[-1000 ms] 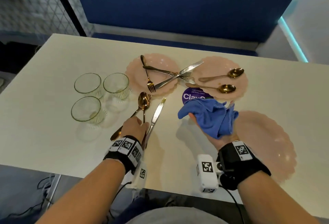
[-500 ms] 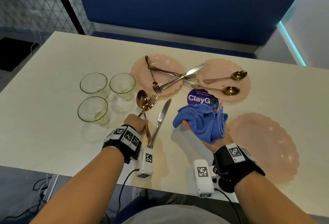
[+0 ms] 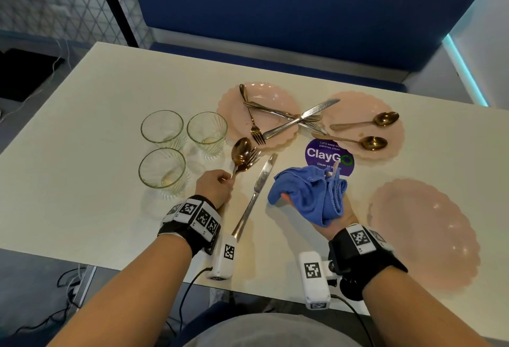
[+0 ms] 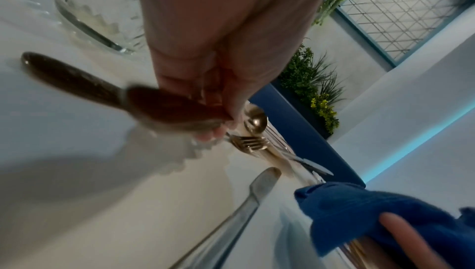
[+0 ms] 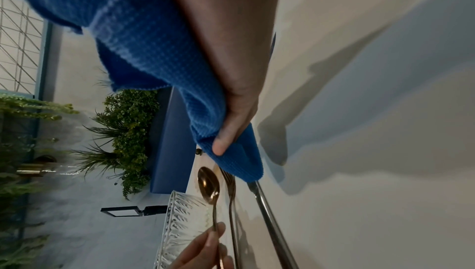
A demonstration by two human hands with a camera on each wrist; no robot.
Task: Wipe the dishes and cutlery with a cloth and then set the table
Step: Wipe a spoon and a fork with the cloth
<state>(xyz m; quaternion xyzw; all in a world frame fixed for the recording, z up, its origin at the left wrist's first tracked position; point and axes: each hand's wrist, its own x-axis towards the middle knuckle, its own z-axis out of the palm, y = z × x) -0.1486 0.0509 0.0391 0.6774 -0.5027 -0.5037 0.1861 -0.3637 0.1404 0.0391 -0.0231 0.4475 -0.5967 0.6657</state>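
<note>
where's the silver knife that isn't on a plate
In the head view the silver knife lies flat on the table, between the left hand and the blue cloth.

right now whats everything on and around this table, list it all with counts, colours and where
clear ribbed drinking glasses: 3, clear, table's left part
scalloped pink plates: 3, pink; two at the far centre, one bare at near right
gold-coloured spoons: 3; two on the far right plate, one in the left hand
gold-coloured forks: at least 3; two or more on the far left plate, one beside the held spoon
silver table knives: 2; one between the hands, one crossing the far plates
round purple ClayGo sticker: 1, table centre
blue microfibre cloth: 1, in the right hand
blue bench: 1, beyond the table
left hand: grips the spoon handle
right hand: holds the cloth
</note>
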